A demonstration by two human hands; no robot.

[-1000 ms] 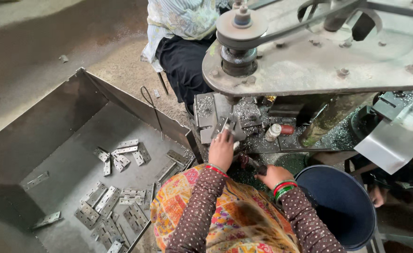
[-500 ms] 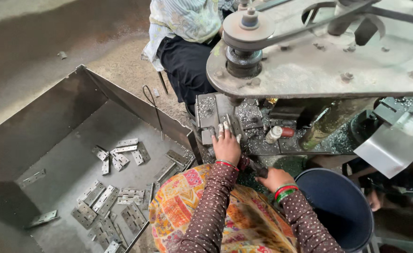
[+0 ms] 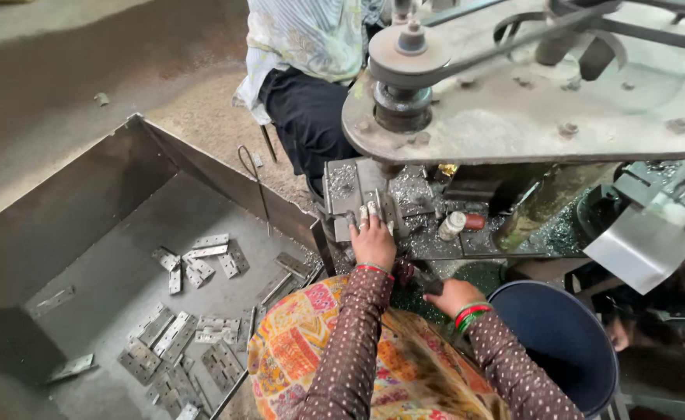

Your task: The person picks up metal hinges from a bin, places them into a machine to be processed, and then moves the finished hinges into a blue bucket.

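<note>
Now my left hand point(image 3: 373, 243) is sitting further forward than it was a second ago: then it was pinching something near the left edge of the work plate, half a second ago it was sliding inward, and at present the fingers point(image 3: 363, 214) are lying spread and flat, pressing a grey metal hinge plate point(image 3: 350, 204) down on the drill table point(image 3: 420, 233), just beside the spindle point(image 3: 393, 167). I am reading that as the piece being seated under the tool rather than merely carried. The piece is looking dull grey, flat and rectangular; shavings are littering the table around it. My right hand point(image 3: 451, 295) is staying low near my lap, just beside the blue bucket point(image 3: 568, 342), fingers curled around a dark handle point(image 3: 416, 278), though the view is poor and I cannot tell exactly what it is. On my left, the steel bin point(image 3: 86, 233) is holding scattered hinges point(image 3: 202, 257). A seated person's dark trousers point(image 3: 307, 124) are facing me across the machine.
</note>
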